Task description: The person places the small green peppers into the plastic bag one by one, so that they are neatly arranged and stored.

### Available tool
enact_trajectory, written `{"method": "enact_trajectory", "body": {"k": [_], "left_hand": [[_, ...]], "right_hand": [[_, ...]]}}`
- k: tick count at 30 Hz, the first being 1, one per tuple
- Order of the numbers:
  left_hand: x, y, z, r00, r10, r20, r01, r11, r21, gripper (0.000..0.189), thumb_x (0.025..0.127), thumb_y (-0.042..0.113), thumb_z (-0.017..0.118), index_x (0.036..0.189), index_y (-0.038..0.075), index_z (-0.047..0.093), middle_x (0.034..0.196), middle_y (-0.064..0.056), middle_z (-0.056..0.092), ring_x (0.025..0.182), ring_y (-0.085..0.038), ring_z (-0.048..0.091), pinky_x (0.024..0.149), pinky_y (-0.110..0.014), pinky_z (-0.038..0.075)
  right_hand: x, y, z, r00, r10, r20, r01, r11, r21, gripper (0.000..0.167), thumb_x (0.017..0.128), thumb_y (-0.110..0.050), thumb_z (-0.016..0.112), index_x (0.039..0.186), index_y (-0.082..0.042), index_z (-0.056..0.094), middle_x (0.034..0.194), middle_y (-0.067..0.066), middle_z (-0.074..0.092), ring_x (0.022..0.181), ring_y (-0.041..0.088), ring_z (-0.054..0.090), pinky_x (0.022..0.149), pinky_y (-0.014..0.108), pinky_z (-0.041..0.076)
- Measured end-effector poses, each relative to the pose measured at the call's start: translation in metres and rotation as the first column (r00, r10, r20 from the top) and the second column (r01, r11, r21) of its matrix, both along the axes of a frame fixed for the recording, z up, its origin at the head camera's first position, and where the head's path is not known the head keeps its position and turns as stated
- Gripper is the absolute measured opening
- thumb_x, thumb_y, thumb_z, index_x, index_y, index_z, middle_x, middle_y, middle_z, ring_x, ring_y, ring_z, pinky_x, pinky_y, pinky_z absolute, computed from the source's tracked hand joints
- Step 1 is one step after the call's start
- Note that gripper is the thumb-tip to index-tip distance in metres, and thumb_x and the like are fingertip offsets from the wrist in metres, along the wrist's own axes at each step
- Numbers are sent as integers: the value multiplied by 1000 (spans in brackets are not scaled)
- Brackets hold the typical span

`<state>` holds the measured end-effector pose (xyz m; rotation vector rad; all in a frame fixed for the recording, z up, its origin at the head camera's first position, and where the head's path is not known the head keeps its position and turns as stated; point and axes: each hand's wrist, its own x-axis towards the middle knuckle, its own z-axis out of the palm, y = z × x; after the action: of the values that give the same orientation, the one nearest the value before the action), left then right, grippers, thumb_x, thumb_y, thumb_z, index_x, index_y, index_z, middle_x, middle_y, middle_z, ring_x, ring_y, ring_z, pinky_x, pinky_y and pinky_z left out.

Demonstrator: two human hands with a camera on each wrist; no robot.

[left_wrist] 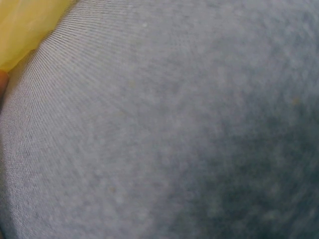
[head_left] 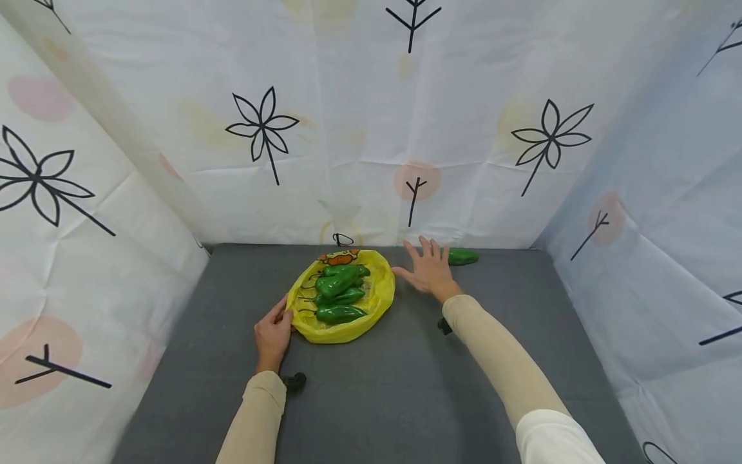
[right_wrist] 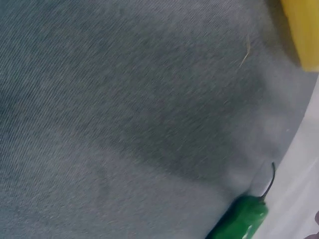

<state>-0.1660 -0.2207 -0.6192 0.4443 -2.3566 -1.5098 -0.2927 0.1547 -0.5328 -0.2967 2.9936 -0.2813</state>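
Note:
A yellow plastic bag with its rim rolled out sits on the grey table, several green chili peppers lying inside, thin stems to the left. My left hand pinches the bag's left rim between thumb and fingers; the left wrist view catches only a corner of the bag. Fingers spread, my right hand is between the bag and a lone green pepper at the back edge. Its thumb tip is close to the bag's right side; contact there is unclear. The right wrist view shows that pepper with its curved stem.
White fabric walls printed with flowers and twigs stand behind and on both sides of the grey table. The back wall meets the table just behind the bag and the lone pepper.

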Motion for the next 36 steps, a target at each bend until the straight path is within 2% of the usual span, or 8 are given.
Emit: {"method": "enact_trajectory", "body": {"k": [8,13,22,36], "left_hand": [[1,0,0,1000,-4,-11,4,1000,-6,38,98,23,66,135,30,69,107,-11,80,67,7,64,61,-11,52],[1,0,-1,1000,2,-21,-2,1000,-3,38,97,23,66,134,30,69,103,-11,80,65,4,64,61,-13,53],[-1,-1,-3,1000,-5,-26,5,1000,26,38,98,25,65,135,32,68,104,-10,80,69,5,66,62,-13,54],[-1,0,-4,999,-7,-48,7,1000,5,37,98,23,66,133,31,69,99,-11,80,64,2,65,61,-14,54]], "right_hand": [[4,18,-3,1000,-6,-26,8,999,51,92,92,-72,55,165,-30,19,169,20,14,154,49,16,122,73,8],[6,29,-5,999,-17,-37,18,1000,25,93,91,-66,63,164,-27,22,167,23,17,152,51,18,121,75,8],[4,45,-5,998,-57,-22,56,998,-14,93,93,-59,66,165,-22,20,165,27,16,151,54,16,120,76,10],[0,82,-13,994,-110,18,111,993,-44,88,96,-49,67,164,-17,20,162,31,15,148,58,16,119,76,13]]}}
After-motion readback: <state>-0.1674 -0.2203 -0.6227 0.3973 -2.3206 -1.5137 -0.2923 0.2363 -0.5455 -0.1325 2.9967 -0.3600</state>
